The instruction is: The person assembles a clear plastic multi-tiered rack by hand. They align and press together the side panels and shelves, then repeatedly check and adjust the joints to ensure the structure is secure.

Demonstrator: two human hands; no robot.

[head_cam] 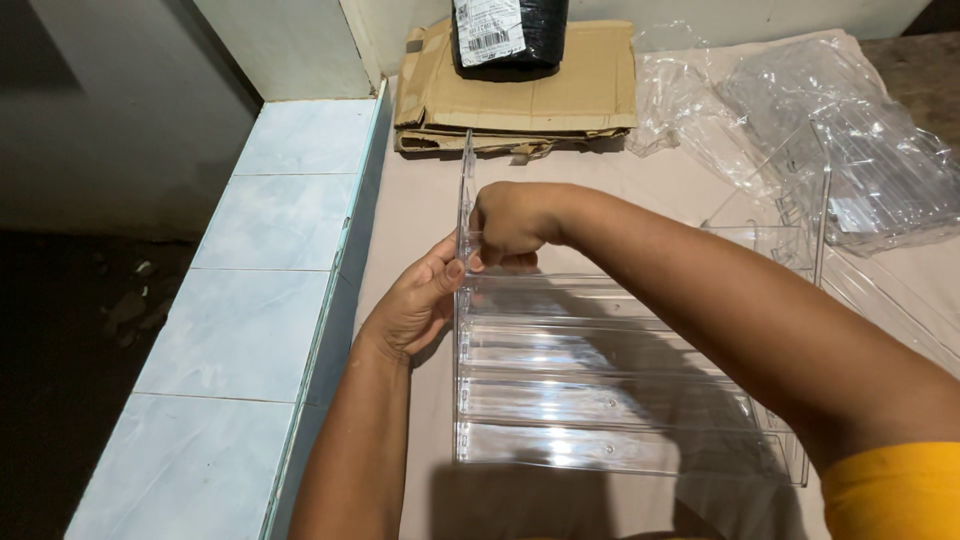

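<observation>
While the left hand (415, 300) pinches the upright side panel (465, 215) of a clear plastic rack (600, 390), the right hand (510, 222) is fisted against the same panel's inner face. The rack's slats run rightward on the beige surface (420, 190); flattened cardboard (520, 95) and plastic wrap (800, 110) lie beyond, pale tiles (260, 300) leftward.

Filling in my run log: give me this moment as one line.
left hand: grips clear acrylic side panel | right hand: fist at panel joint | clear acrylic tiered rack: on beige tabletop
</observation>
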